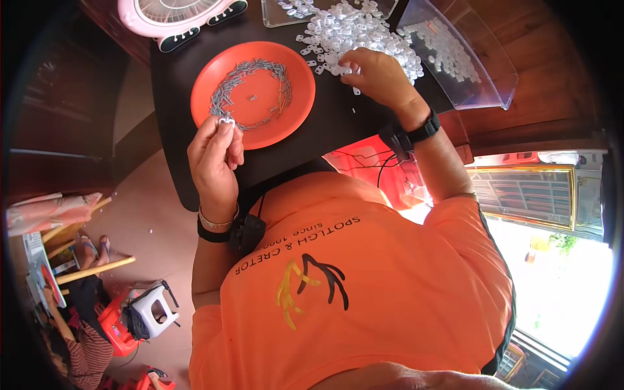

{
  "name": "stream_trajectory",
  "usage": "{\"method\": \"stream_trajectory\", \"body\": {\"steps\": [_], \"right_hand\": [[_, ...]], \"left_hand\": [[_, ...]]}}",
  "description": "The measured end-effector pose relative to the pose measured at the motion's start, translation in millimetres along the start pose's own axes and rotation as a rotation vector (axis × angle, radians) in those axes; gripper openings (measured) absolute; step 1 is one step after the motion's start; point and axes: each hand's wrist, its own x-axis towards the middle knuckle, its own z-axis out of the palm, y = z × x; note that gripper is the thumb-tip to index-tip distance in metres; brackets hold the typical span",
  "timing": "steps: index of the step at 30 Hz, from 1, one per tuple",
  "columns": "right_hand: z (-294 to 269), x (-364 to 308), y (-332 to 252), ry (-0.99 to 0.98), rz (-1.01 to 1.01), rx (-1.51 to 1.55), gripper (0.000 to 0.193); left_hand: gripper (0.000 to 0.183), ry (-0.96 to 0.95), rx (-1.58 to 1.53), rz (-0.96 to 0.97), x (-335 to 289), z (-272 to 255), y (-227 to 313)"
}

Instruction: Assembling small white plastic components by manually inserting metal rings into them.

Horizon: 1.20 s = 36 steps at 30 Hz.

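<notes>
A round, smooth orange plastic plate (pixel 296 114) is set on a dark tabletop (pixel 338 123) at about 11 o'clock in the head view. Thin grey metal pins (pixel 239 81) are spread on it in a rough ring. At 12 o'clock a heap of small white plastic pieces (pixel 354 29) is piled, glossy and rounded. At 1 o'clock a clear plastic tray (pixel 484 81) is tilted, with more white pieces inside. A pink fan (pixel 175 16) is seen at the top edge.

One small white plastic clip (pixel 226 121) is held just over the near rim of the plate, at 10 o'clock. It is pinched between the thumb and fingertips of the left hand (pixel 214 162), whose fingers are curled closed around it. The right hand (pixel 380 78) is laid on the heap's near edge, fingers bent down onto the white pieces; whether one is gripped cannot be told.
</notes>
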Motion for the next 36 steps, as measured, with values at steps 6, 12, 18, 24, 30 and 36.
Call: {"method": "stream_trajectory", "body": {"steps": [6,12,18,24,30,36], "right_hand": [[4,8,7,-0.026,0.029,0.001,0.021],[-9,5,-1,-0.073,0.152,0.640,0.021],[-23,-4,-65,-0.153,0.163,1.192,0.016],[1,-12,-106,-0.186,-0.066,1.340,0.018],[5,-11,-113,-0.309,-0.075,1.465,0.024],[17,-7,-113,-0.302,-0.055,1.643,0.014]], "left_hand": [[0.022,-0.050,0.031,-0.010,-2,-1,0],[0.025,-0.031,0.042,-0.020,-2,8,2],[0.024,-0.170,-0.049,-0.049,-4,22,1],[0.022,-0.184,-0.177,-0.024,-1,26,2],[0.023,-0.171,-0.205,-0.047,-6,19,-2],[0.025,-0.197,-0.217,-0.062,-8,24,-5]]}}
